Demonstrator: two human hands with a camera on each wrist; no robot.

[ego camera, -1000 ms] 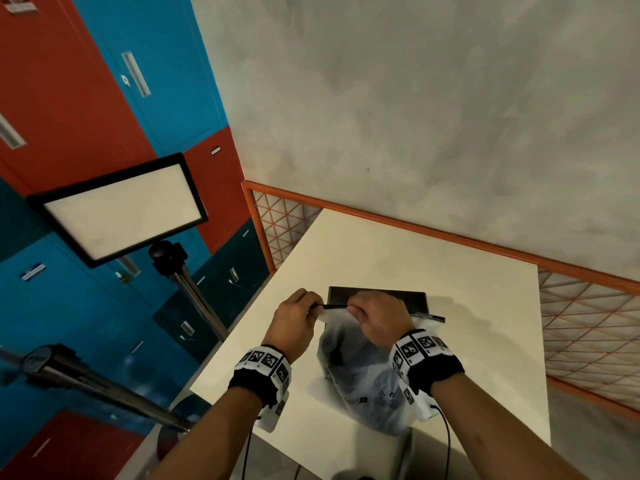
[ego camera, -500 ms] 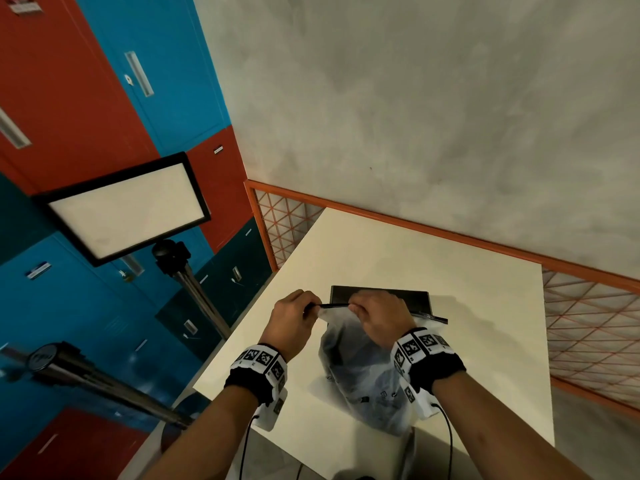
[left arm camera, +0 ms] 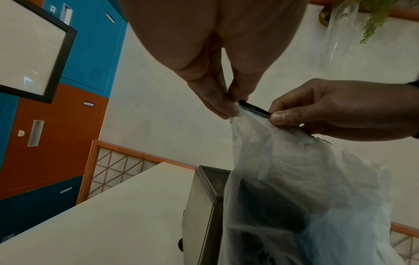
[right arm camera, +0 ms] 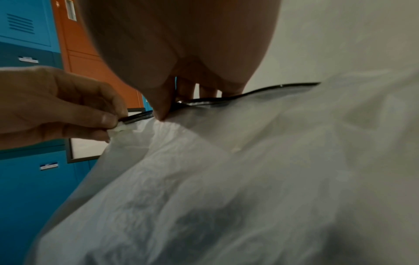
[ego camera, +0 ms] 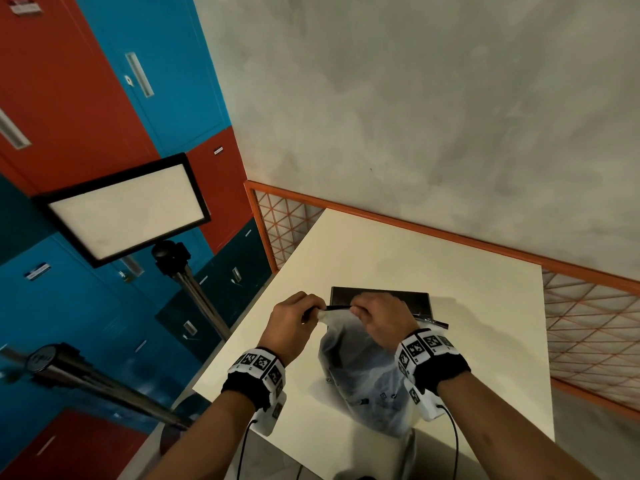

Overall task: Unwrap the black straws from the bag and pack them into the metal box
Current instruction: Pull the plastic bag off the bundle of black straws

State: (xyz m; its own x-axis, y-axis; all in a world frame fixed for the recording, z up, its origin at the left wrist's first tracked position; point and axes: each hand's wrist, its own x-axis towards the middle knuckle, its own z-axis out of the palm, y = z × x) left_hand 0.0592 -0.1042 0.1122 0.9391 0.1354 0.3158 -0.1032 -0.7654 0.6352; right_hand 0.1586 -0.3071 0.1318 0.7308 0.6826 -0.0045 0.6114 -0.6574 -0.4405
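Bag (ego camera: 363,372): frosted, crinkly plastic, sagging, dark contents showing through.
Left hand (ego camera: 292,323): pinching the black top strip (left arm camera: 254,108).
Right hand (ego camera: 379,318): pinching the same strip.

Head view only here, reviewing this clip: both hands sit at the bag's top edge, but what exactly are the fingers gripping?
Observer: The left hand pinches the black zip strip at the bag's corner.
Operator: And the right?
Observer: The right hand's thumb presses the same strip, further along.
Operator: Is the box open?
Observer: The left wrist view shows the metal box open-topped behind the bag; its inside is dark.
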